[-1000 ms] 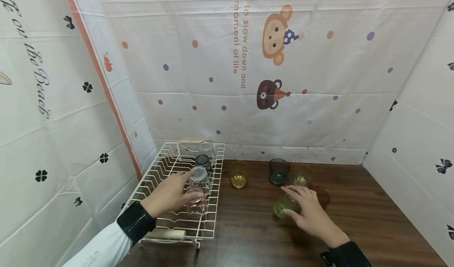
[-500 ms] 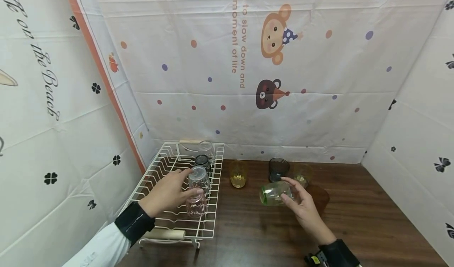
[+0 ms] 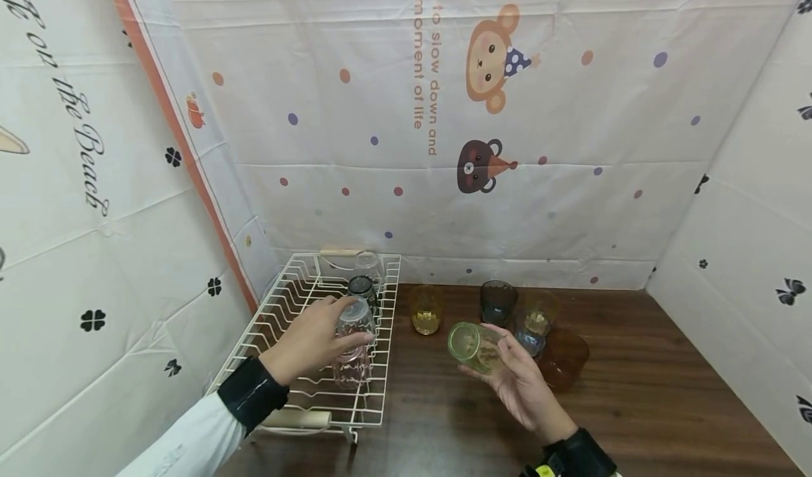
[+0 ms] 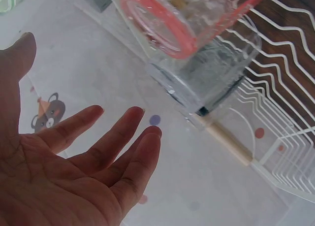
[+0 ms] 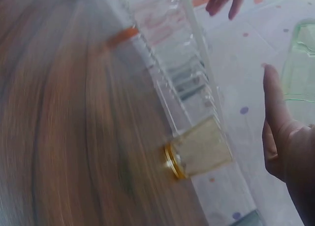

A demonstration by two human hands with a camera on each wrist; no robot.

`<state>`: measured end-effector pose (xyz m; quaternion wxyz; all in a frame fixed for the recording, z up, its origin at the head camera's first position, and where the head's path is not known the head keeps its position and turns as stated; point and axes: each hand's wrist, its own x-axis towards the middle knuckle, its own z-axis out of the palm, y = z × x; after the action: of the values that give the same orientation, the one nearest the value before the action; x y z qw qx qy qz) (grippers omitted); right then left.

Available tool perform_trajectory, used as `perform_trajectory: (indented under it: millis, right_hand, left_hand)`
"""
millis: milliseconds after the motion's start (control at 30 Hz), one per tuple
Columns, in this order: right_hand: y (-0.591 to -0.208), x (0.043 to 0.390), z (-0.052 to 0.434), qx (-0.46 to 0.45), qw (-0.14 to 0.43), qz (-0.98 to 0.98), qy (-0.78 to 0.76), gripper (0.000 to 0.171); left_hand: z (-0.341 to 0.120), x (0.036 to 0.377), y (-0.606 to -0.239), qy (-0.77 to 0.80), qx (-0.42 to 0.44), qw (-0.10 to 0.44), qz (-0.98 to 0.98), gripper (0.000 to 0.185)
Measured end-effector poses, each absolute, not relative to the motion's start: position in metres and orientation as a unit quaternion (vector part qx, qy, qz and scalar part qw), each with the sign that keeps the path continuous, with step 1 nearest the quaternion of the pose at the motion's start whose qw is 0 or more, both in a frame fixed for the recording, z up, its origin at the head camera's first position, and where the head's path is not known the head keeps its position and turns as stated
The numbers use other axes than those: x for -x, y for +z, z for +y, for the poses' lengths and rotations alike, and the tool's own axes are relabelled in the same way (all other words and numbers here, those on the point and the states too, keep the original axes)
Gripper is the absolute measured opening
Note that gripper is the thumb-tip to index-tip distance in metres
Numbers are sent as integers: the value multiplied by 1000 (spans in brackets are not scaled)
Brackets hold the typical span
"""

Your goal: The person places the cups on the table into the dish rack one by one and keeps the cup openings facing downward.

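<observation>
Green glass (image 3: pixel 468 343), tilted, jutting leftward from the right hand (image 3: pixel 517 387) gripping it, left hand (image 3: pixel 314 341) spread near upturned glasses (image 3: pixel 357 313)

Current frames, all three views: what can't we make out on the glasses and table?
Right wrist: fine grain of the table, blurred.
Right wrist: far side of the green glass, cut off by the right edge.
Head: base of the dark glass on the table, behind the green glass and right hand.
Head: part of the clear glass, behind the left hand.
Left wrist: part of the pink glass, cut off by the top edge.
</observation>
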<state>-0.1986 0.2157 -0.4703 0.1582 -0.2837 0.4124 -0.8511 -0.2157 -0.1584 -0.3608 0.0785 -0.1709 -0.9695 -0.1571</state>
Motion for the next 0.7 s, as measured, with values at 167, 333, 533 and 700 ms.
perform_trajectory:
  millis: [167, 333, 533, 700]
  right_hand:
    - [-473, 202, 209, 296, 181, 331, -878, 48]
    - [-472, 204, 200, 286, 180, 317, -886, 50]
    - [-469, 205, 187, 253, 179, 326, -893, 48]
    - [-469, 205, 177, 236, 184, 333, -894, 49]
  left_hand:
    - [-145, 216, -355, -159, 187, 89, -965, 79]
    - [-124, 214, -347, -178, 199, 82, -960, 80]
    - [-98, 214, -339, -210, 222, 80, -949, 80]
    - [-77, 213, -334, -246, 277, 91, -924, 83]
